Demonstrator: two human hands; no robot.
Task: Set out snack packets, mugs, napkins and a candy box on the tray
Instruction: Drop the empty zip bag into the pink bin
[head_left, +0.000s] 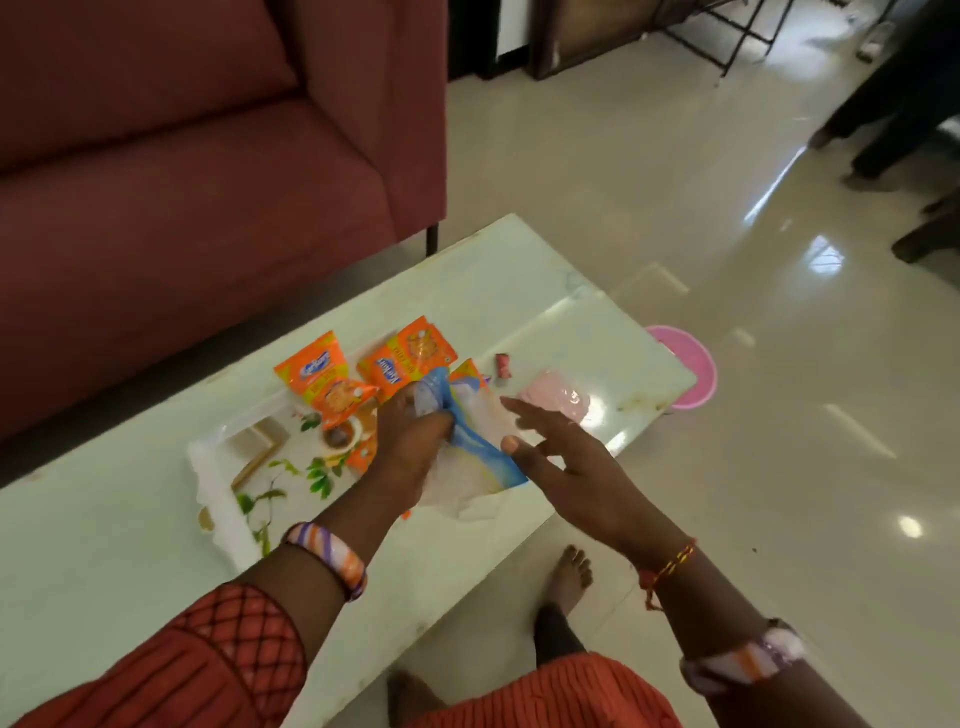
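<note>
Mid-task. White leaf-printed rectangular tray at centre-left already carries orange foil snack packets. Left hand is clenched around a blue-edged clear plastic napkin pack at frame centre, over the tray's right end. Right hand is spread, fingers loose, thumb touching the pack. No mugs or candy box seen; napkins not yet laid.

Orange snack packets are crowding the tray's upper end at frame centre, leaving its lower-left stretch lying open. The table is running bare toward lower left. What is probably a pink lid is sitting right of centre, narrowing that side.
</note>
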